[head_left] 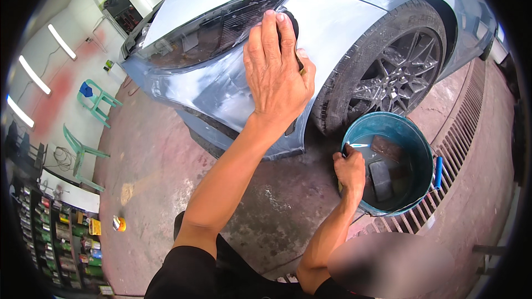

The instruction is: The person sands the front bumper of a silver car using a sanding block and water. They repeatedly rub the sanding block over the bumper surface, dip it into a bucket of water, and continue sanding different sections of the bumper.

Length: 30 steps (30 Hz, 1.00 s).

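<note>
My left hand (280,72) lies with its fingers together over a dark pad (291,22), pressing it to the car's front corner. Beside it is the headlight (205,36), wet and streaked, with grey, patchy bodywork around it. Most of the pad is hidden under my palm. Lower right, my right hand (350,170) is closed at the near-left rim of a teal bucket (429,158), gripping it; the fingertips are partly hidden. In the bucket's murky water are a grey block (380,180), a brown block (386,148) and a thin white-and-blue stick (360,145).
The front wheel (396,72) stands just behind the bucket. A floor grate (463,127) runs under and past the bucket. Green plastic chairs (80,152) stand by the left wall. Shelves of cans (61,232) are at lower left, near a yellow tin (119,223) on the floor.
</note>
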Available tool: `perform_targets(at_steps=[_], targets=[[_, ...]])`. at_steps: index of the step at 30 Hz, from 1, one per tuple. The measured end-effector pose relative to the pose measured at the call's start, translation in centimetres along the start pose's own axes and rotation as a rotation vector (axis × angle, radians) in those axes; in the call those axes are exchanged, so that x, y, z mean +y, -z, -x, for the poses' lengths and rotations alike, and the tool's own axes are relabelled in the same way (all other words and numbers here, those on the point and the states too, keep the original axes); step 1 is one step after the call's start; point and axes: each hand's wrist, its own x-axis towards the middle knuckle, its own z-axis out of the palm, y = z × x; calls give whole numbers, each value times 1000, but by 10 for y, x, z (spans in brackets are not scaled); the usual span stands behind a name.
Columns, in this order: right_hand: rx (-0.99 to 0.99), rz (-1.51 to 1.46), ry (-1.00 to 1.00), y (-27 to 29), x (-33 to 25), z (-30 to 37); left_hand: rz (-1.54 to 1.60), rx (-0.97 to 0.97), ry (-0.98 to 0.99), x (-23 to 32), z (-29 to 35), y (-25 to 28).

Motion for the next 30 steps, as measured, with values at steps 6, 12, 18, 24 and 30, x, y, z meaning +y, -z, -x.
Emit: perform_targets(at_steps=[6,12,18,24,30], targets=[[-3,-20,-42,7,6,-5,18,-82,4,-20,24,25],[-22,-14,-48,4,5,-2,190,-59,98,7,-25,14],[20,-15,0,5,8,-4,253,-50,185,24,-57,12],[-25,-9,-2,6,10,-3,224,-87,147,19,-46,21],[-36,1,15,6,8,0,67,-150,85,-40,26,45]])
